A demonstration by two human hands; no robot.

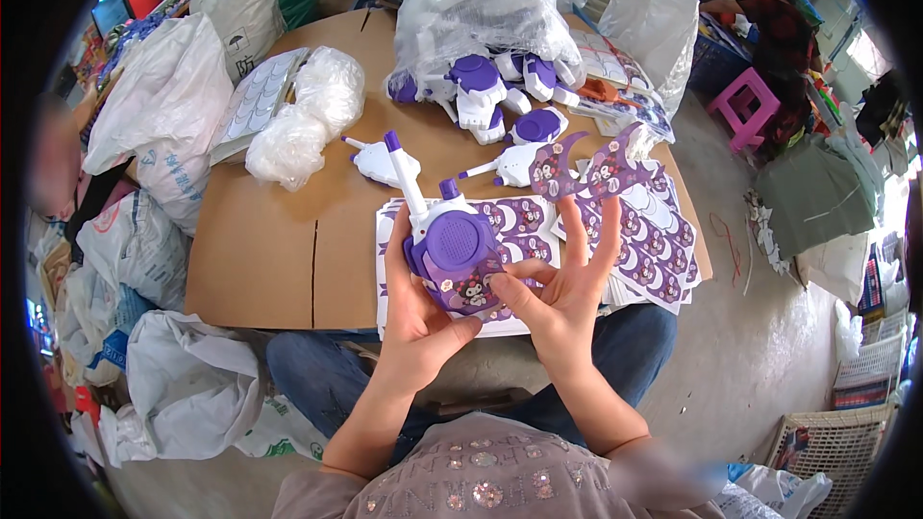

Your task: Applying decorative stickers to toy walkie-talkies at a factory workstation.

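A white toy walkie-talkie (460, 248) with a purple round front and a purple-tipped antenna is upright in my left hand (415, 322), whose fingers and thumb wrap its left side and lower end. A purple crescent-shaped cartoon sticker (473, 292) lies over its lower face. The thumb of my right hand (558, 303) presses the sticker's right edge, the index finger bent beside it. Two raised fingers of that hand carry more crescent stickers (615, 165) at their tips. Sticker sheets (529, 248) lie under the hands, and another stack (654, 240) is at the right.
More walkie-talkies (385, 163) lie on the cardboard-topped table (250, 259), several spilling from a clear plastic bag (481, 10) at the back. Left stand crumpled plastic (327, 91) and a sheet stack (255, 101). Sacks (159, 86) crowd the left side; a pink stool (743, 106) stands right.
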